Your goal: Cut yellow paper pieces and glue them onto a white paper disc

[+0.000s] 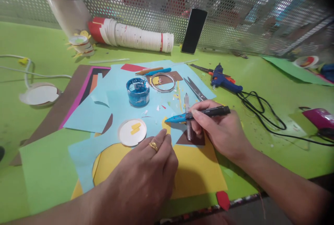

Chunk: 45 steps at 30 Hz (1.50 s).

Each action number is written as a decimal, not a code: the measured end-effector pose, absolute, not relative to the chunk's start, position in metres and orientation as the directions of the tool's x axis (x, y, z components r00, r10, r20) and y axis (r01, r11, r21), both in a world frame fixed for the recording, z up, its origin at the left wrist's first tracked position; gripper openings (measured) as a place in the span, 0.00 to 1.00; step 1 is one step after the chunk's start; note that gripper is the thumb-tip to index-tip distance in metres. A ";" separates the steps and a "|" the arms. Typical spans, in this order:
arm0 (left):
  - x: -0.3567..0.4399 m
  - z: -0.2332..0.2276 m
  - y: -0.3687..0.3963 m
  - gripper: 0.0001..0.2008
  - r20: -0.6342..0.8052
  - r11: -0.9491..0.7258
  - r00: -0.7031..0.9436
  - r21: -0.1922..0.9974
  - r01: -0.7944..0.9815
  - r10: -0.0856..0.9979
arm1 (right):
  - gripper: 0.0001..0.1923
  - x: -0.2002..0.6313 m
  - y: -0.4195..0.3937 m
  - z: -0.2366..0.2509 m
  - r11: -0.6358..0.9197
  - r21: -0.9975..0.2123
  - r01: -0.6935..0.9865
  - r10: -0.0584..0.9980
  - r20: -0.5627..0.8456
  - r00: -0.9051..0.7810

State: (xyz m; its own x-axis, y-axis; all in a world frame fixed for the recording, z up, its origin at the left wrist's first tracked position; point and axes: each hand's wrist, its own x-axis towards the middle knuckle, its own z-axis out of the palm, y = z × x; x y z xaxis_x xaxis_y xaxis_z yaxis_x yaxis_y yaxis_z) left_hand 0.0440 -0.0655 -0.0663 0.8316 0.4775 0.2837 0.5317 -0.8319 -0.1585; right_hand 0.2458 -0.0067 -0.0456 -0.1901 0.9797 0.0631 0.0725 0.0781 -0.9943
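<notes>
Blue-tipped black pen (198, 114), tilted over paper (167, 125)

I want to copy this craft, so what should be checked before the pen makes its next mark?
1. Pen held firmly in the right hand: ok.
2. Pen tip over the small yellow piece: ok.
3. Left hand pressing flat on the light blue paper: ok.
4. Blue paint jar apart from both hands: ok.
5. Scissors lying flat near the right hand, blades closed: ok.
6. Whether the pen tip touches the paper: cannot tell.
</notes>
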 end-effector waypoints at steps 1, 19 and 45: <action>0.044 -0.066 -0.066 0.16 0.287 -0.832 0.831 -0.159 0.532 0.476 | 0.04 0.246 -0.007 -0.045 0.079 -0.994 0.081 0.980 0.063 -0.189; 0.045 -0.068 -0.067 0.16 0.310 -0.802 0.791 -0.127 0.584 0.527 | 0.05 0.245 -0.008 -0.045 0.069 -0.989 0.129 0.982 0.044 -0.185; 0.046 -0.063 -0.060 0.08 0.303 -0.815 0.798 -0.101 0.570 0.521 | 0.03 0.244 -0.016 -0.045 0.124 -0.944 0.307 0.984 0.077 -0.162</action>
